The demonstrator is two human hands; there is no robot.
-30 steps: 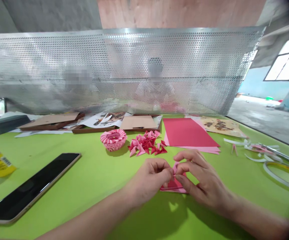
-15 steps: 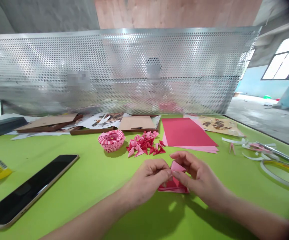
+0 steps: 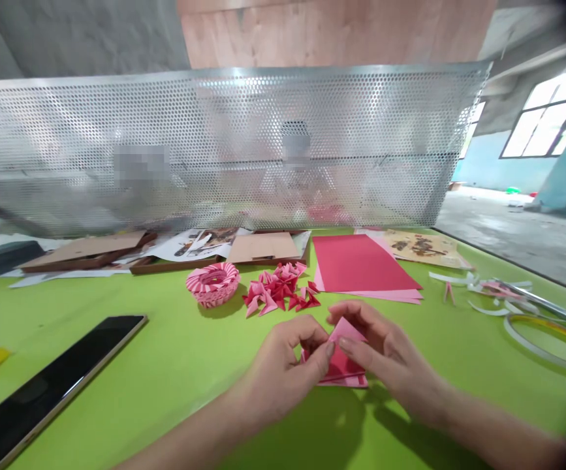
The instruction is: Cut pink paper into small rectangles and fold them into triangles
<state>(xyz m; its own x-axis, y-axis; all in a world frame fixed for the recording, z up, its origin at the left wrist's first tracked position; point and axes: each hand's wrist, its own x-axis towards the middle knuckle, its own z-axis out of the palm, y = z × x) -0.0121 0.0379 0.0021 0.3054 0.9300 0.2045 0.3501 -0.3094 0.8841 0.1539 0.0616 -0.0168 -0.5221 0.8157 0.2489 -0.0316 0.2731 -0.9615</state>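
Between my two hands is a small folded piece of pink paper (image 3: 346, 331), its pointed tip upward. My left hand (image 3: 290, 365) pinches its left edge between thumb and fingers. From the other side my right hand (image 3: 380, 346) grips it, thumb on the near face and fingers curled behind. Just under it lies a small stack of red and pink paper pieces (image 3: 344, 375) on the green table. Beyond my hands sits a heap of folded red and pink paper pieces (image 3: 280, 287), and left of that a round woven-looking pink paper bowl (image 3: 213, 285).
Large red and pink paper sheets (image 3: 365, 264) lie behind my right hand. A smartphone (image 3: 52, 385) rests at left. Scissors (image 3: 547, 303), paper scraps and a tape roll (image 3: 551, 343) are at right. Cardboard trays (image 3: 263, 247) line a perforated metal screen (image 3: 243, 150), with people dimly visible behind.
The pink paper's tip stands more exposed between my hands, and my fingers have shifted slightly on it. The whole view has moved a little; the other things lie as before.
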